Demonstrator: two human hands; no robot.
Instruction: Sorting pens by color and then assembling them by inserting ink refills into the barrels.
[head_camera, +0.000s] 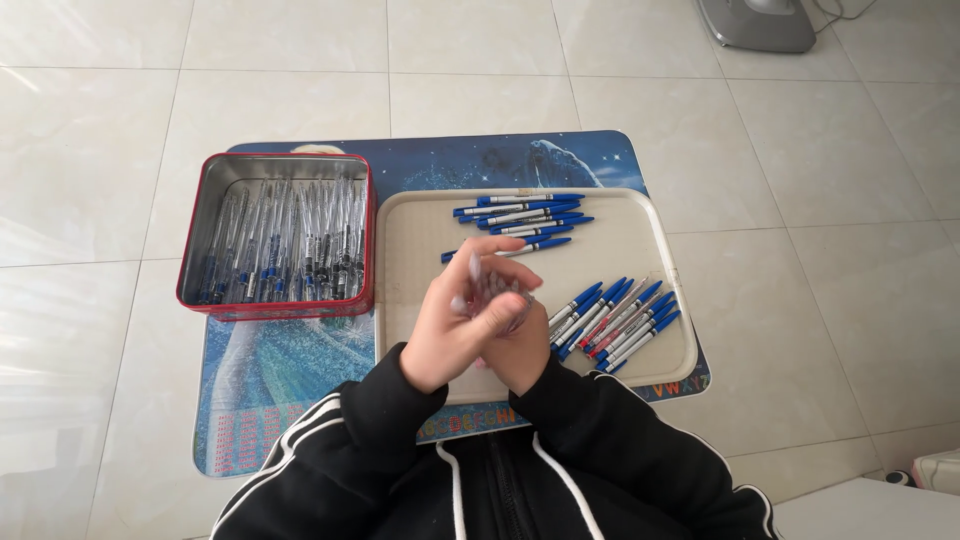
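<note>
My left hand (455, 320) and my right hand (520, 345) are pressed together over the near part of a beige tray (420, 225). Between them they grip a clear pen (490, 285), its pale end poking up past the fingers; the motion blurs it. On the tray lie blue-capped pens: a group at the back (525, 212), one single pen (535, 246) just beyond my hands, and a fanned group at the right (618, 322). A red square tin (366, 240) left of the tray holds several clear pens.
Tray and tin rest on a small low table with a blue printed top (290, 380), standing on a pale tiled floor. A grey appliance base (757, 22) sits at the far top right. A white object's corner (870, 510) shows at bottom right.
</note>
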